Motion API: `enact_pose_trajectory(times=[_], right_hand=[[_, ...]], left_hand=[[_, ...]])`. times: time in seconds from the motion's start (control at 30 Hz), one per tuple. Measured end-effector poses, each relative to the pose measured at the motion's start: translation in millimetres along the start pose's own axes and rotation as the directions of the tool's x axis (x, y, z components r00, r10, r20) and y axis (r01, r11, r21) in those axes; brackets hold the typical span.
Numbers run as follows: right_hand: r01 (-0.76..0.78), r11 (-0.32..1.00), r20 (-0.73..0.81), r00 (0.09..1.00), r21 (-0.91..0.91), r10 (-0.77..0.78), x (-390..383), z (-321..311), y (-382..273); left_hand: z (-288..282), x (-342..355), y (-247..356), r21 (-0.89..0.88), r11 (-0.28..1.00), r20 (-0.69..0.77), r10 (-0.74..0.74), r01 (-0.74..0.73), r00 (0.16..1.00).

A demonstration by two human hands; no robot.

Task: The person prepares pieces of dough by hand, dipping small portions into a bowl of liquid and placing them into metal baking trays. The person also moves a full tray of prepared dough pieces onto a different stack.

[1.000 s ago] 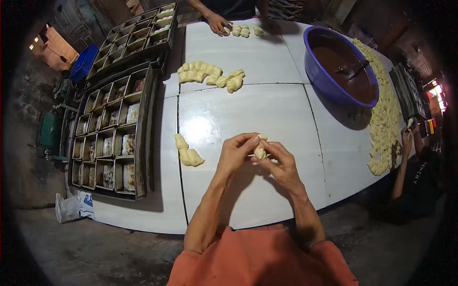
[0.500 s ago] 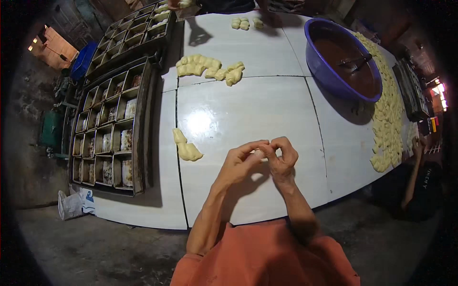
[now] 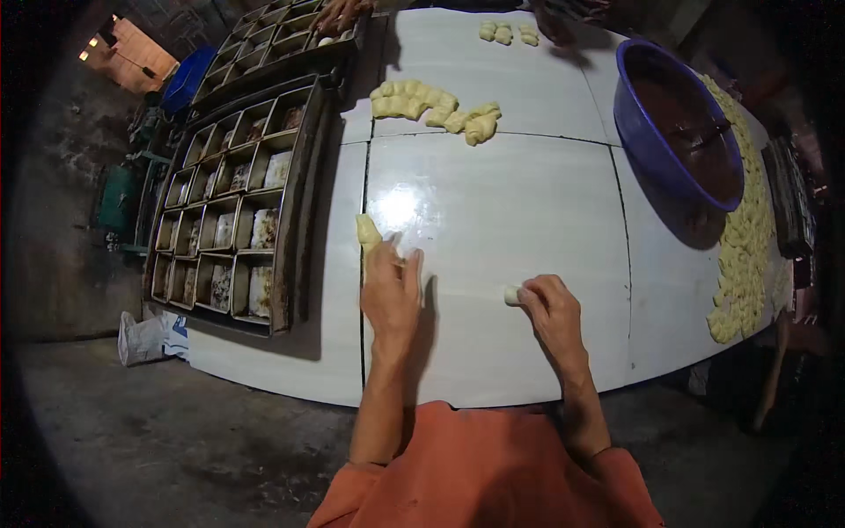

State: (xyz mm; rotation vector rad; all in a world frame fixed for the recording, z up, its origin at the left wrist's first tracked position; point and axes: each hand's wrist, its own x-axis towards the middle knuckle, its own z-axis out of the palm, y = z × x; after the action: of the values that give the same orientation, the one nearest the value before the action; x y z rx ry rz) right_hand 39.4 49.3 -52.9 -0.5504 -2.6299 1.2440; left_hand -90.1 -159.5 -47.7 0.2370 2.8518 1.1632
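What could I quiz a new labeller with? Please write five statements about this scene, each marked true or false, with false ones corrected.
1. The bare right hand touches a small pale dough lump. True.
2. The bare left hand reaches into the round purple tub. False: it is at the pale yellow dough strip, partly hiding it.
3. The tub holds dark brown contents. True.
4. The nearer rectangular metal moulds stand right of the tub. False: they stand to its left.
5. A co-worker's hand is at the farther metal moulds. True.
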Motion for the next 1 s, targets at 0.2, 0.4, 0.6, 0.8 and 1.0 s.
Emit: enact_pose_trajectory(times=[0.2, 0.4, 0.6, 0.8, 1.0], right_hand=[[0.071, 0.995, -0.083, 0.994, 0.073, -0.065, 15.6, 26.2, -31.8], [0.371, 0.928, 0.096, 0.923, 0.038, -0.372, 55.2, 99.0, -60.0], [-0.494, 0.624, 0.699, 0.705, 0.605, -0.120, 46.3, 61.7, -63.1], [-0.586, 0.675, 0.685, 0.710, 0.447, 0.163, 8.0, 62.0, -45.9], [-0.437, 0.806, 0.529, 0.828, 0.399, 0.188, -1.0, 67.0, -40.7]], left_hand=[[-18.9, 58.1, -47.0, 0.105, 0.991, -0.094, -0.067, 0.077, 0.993], [-34.7, 43.6, -15.1, -0.548, 0.766, 0.268, -0.220, 0.336, 0.938], [-28.3, -6.3, -14.3, -0.755, 0.522, 0.366, -0.169, 0.398, 0.915], [3.5, -41.0, -39.7, -0.609, 0.709, 0.369, -0.145, 0.357, 0.918], [-20.8, -44.6, -25.6, 0.034, 0.952, 0.288, 0.282, -0.304, 0.915]])
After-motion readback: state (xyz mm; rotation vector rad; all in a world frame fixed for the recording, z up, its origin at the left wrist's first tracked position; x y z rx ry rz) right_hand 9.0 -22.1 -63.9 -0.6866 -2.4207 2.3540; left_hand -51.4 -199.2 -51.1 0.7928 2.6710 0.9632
